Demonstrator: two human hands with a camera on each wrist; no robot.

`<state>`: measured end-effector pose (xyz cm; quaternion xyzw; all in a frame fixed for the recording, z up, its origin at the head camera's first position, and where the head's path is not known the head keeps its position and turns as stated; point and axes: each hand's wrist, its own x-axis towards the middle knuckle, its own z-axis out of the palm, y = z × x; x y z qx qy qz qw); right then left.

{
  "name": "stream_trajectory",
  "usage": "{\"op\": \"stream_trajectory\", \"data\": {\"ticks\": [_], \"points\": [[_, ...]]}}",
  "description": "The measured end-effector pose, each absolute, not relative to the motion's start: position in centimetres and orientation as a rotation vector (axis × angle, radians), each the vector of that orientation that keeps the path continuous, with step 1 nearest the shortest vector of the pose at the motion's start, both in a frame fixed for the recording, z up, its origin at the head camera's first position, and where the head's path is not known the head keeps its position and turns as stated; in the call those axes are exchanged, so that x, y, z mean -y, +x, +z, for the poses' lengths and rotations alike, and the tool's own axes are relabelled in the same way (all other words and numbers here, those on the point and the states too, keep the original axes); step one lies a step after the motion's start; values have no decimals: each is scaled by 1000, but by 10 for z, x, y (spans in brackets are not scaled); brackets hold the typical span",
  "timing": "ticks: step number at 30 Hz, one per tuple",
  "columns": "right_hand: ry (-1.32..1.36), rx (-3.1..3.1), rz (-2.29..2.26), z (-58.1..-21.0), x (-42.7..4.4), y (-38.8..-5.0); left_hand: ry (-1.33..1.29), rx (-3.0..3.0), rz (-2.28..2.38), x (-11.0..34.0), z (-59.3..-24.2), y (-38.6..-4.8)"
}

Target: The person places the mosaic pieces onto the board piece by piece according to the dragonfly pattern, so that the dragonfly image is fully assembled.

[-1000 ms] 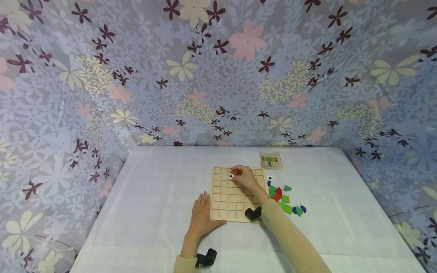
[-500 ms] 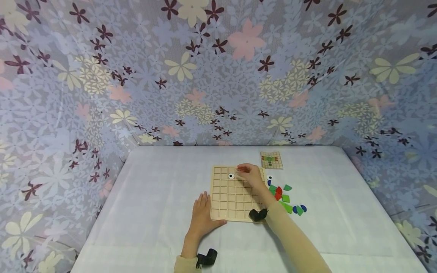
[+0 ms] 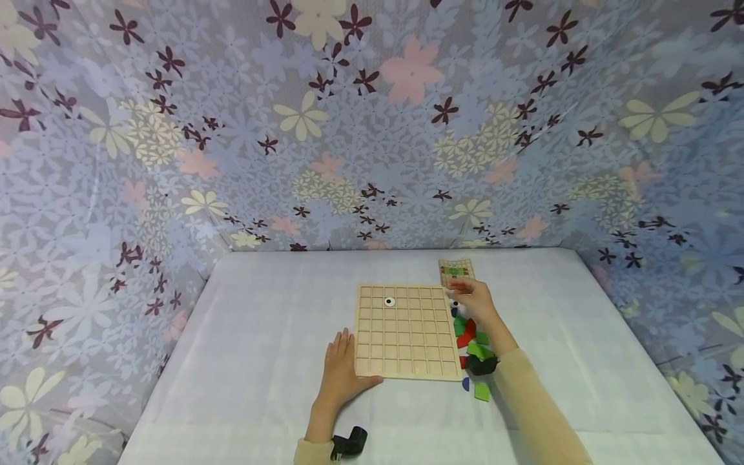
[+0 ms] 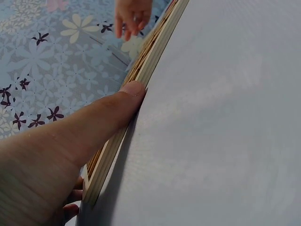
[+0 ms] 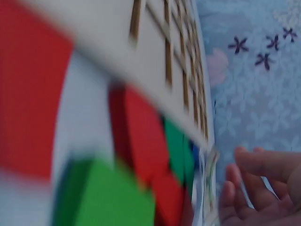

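Observation:
A square wooden grid board lies on the table, with a round white eye-patterned piece in its upper left part. My left hand rests at the board's lower left corner. Its fingers lie straight along the left side, and in the left wrist view the thumb touches the front edge. My right hand hovers beyond the board's right edge, fingers loosely bent and holding nothing visible. Just by its fingers lies a second eye-patterned piece, partly hidden. The right wrist view shows the right hand apart from the blocks.
Red pieces, green pieces and a blue half-round piece lie along the board's right side, some hidden under the right arm. A pattern card sits behind the right hand. Flowered cloth surrounds the white table.
My right hand has left the eye-patterned piece on the board and moved right, over the loose pieces. That piece stays where it was on the grid. The left hand keeps its place.

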<state>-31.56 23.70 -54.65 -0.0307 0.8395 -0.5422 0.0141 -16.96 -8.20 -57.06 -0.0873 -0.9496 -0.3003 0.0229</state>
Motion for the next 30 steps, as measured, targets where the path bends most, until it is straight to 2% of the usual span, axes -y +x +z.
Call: {"op": "stream_trajectory", "data": {"ticks": [15,30], "points": [[-301,-2585,-1520,-549,-253,-308,-259,2934,-897,82,-571,-168],[-193,-2773,-1345,-559,-260,-304,-269,2949,-891,82,-572,-168]]}}
